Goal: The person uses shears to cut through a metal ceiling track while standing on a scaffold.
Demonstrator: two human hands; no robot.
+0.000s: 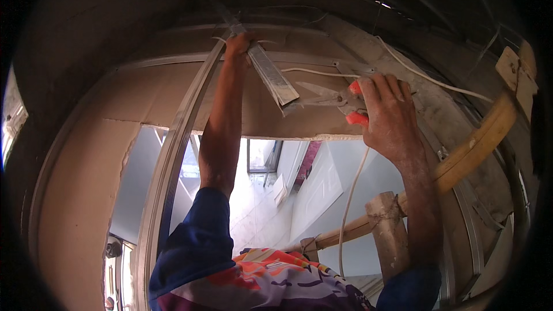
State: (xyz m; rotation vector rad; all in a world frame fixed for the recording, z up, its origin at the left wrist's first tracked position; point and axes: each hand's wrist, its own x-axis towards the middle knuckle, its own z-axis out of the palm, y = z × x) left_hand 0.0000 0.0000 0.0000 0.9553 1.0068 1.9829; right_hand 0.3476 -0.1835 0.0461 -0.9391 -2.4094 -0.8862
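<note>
My left hand (239, 42) is closed around a metal channel (271, 75), a length of thin folded sheet metal that slants from the far upper left down toward the middle. In my right hand (394, 112) is a pair of tin snips (340, 100) with red grips. Their blades are spread and point left, at the near end of the channel; whether they touch it I cannot tell. My right fingers wrap round the grips.
A long metal stud (183, 115) runs beside my left arm. Below is a cut opening in the brown board (80, 178), with a bright tiled floor (259, 207) far beneath. A wooden ladder (389, 224) stands at my right. White cable (352, 196) hangs near my right arm.
</note>
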